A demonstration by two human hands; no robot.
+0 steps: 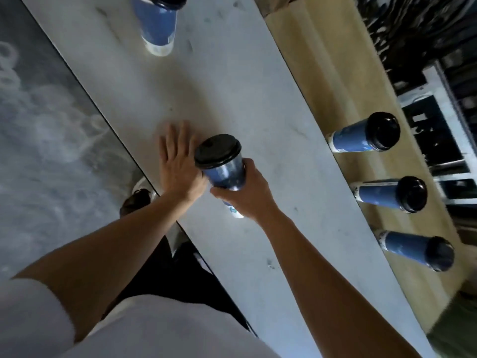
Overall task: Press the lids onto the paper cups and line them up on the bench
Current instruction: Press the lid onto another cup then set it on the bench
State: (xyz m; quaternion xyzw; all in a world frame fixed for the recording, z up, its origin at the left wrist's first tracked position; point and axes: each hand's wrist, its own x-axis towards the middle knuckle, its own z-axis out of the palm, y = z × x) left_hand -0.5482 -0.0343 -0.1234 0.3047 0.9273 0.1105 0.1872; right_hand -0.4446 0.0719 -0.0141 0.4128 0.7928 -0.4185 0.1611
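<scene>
- A person's right hand [245, 195] is wrapped around the lower wall of a blue paper cup [227, 174] over the near part of the white table [232, 86]. Whether the cup's base rests on the stone or hangs just above it cannot be told.
- The left hand [178, 166] lies flat just beside the cup, fingers straight and apart, gripping nothing. Its heel sits at the cup's wall below the rim, though contact is unclear.
- A black lid [218, 151] already sits on the cup and looks level, so the step in hand is likely the final press or the carry to the row.
- To do it well: set the cup squarely on the table, then bring the flat left palm down on the lid's centre and work around the edge. The right hand should steady the cup low and lightly, since a hard squeeze could buckle the paper wall and pop the lid.
- Further off, three lidded cups [353, 138] [379, 193] [405, 248] stand in a line on the wooden strip [322, 60] — the open space at the line's far end looks the natural slot for this one.
- Farthest away, another blue cup [157, 24] stands alone on the white table, blurred, its dark top cut off by the frame edge.
</scene>
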